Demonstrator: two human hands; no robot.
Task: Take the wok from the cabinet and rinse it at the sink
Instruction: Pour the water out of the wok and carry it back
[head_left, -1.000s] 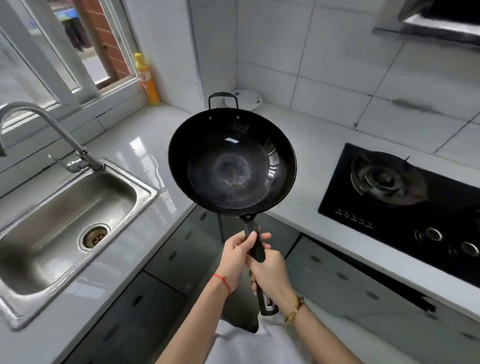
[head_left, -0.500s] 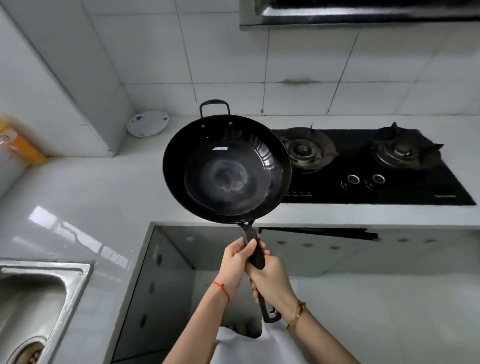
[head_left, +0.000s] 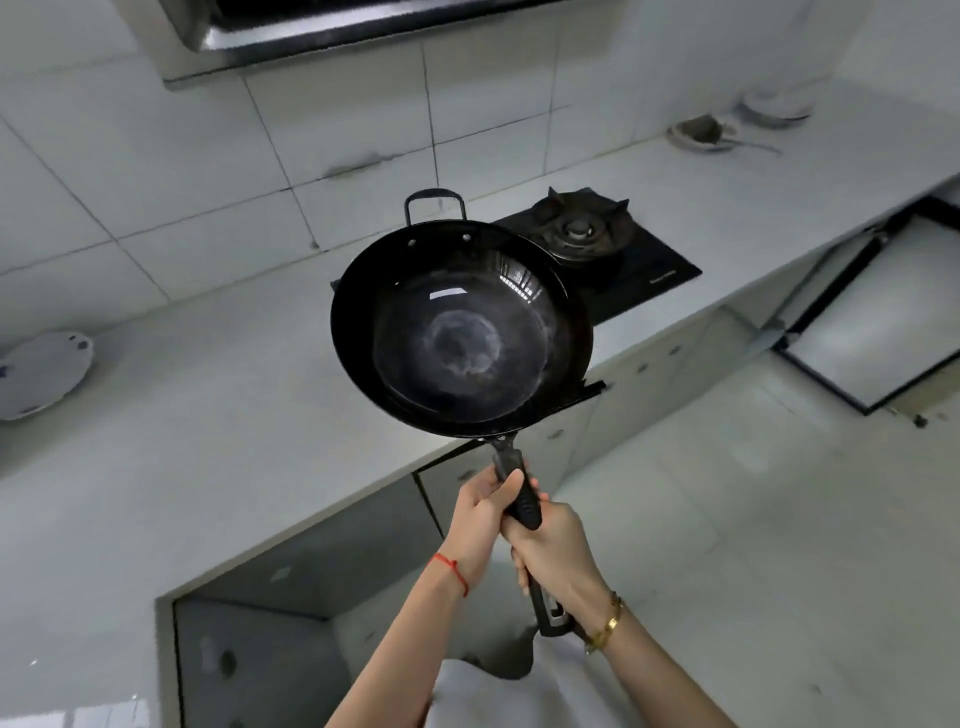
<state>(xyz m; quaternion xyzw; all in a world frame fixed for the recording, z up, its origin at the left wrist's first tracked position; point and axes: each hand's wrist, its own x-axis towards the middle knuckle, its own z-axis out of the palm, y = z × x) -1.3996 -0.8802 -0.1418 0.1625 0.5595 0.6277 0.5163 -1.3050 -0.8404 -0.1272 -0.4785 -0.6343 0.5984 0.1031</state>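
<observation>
Two hands held one black wok (head_left: 461, 332) up in the air, its bowl facing the camera above the counter (head_left: 208, 415) edge and partly covering the hob (head_left: 639, 260). A pale, dull ring marked the bottom of the bowl, and a small loop handle stood at the far rim. The long handle (head_left: 519, 493) ran down toward the person. The left hand (head_left: 480, 519) gripped it higher up, nearer the bowl, with its thumb laid along the top and its fingers curled round the side. The right hand (head_left: 558, 551) gripped it just below, fingers wrapped fully round, so that the two hands touched; the handle's end stuck out past the right wrist. A red string (head_left: 451, 566) circled the left wrist and a gold bracelet (head_left: 605, 623) the right.

Behind the wok, one burner (head_left: 582, 228) of the hob showed on the counter against a tiled wall (head_left: 337, 130). A range hood (head_left: 311, 26) hung over it at the top edge. A white plate (head_left: 41, 374) lay on the counter far to the left, well apart from the wok. Some blurred dishes (head_left: 737, 124) sat at the far right end of the counter. Grey cabinet (head_left: 322, 545) fronts ran below.
</observation>
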